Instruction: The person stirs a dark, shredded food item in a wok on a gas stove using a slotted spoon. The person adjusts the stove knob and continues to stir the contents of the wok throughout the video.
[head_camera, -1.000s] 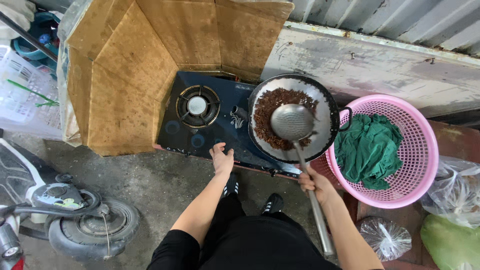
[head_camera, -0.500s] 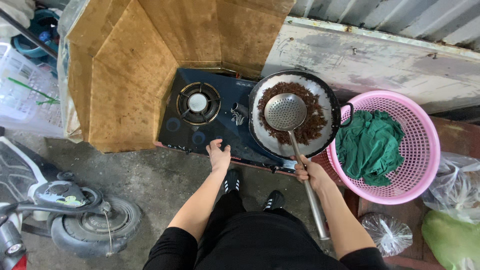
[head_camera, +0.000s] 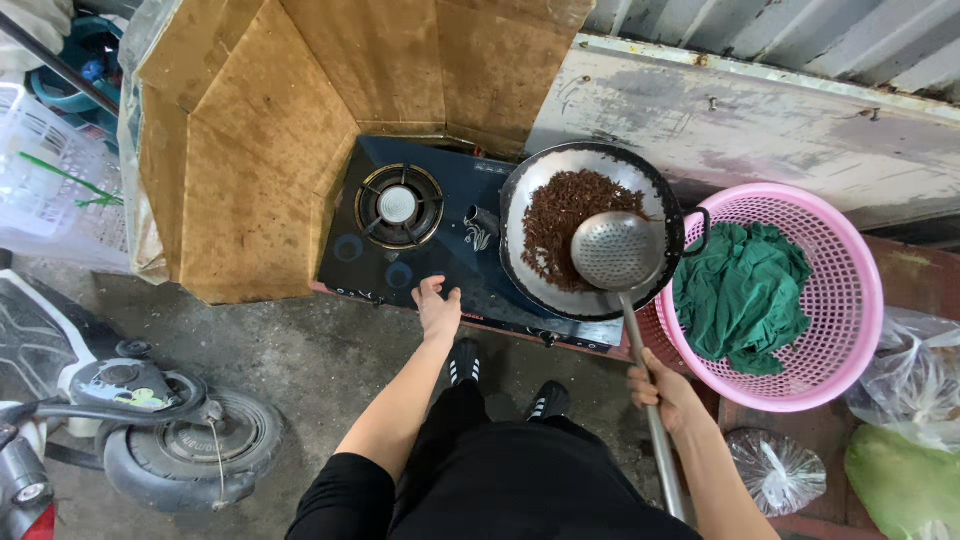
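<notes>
Makeshift outdoor kitchen
Gas stove (head_camera: 420, 235) with wok (head_camera: 590, 230) behind a cardboard screen (head_camera: 260, 130), scooter (head_camera: 120, 420) lower left, corrugated wall (head_camera: 780, 40) upper right.

head cam | steep downward view | close over stove (head_camera: 440, 240) | single view

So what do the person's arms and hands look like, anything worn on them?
Both hands, the left hand and the right hand, are bare, with no gloves, and no rings or watch that the head view shows. The forearms are uncovered. A black sleeve ends near the left elbow; the right arm's sleeve is out of frame.
</notes>
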